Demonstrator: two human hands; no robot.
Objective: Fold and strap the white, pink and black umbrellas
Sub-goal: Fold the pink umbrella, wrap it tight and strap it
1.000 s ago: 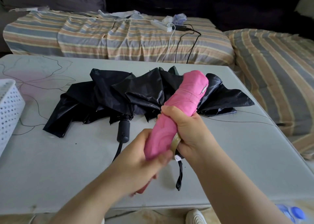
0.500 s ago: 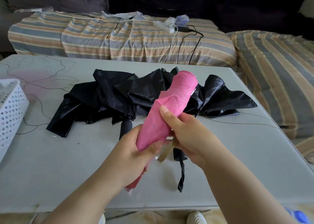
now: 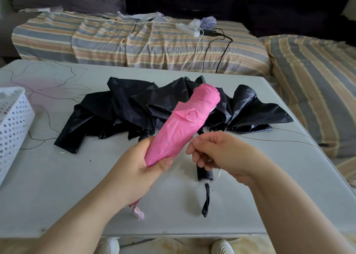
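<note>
My left hand (image 3: 138,163) gripped the rolled pink umbrella (image 3: 183,124) above the tabletop (image 3: 57,192); my right hand (image 3: 215,153) hung loosely curled beside it, holding nothing I could make out. I judged the strap needed snug, pleat-flattening tension.

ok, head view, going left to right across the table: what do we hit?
white perforated basket → left hand gripping the folded pink umbrella → right hand, its fingers just off the pink fabric → right end of the unfolded black umbrella
</note>
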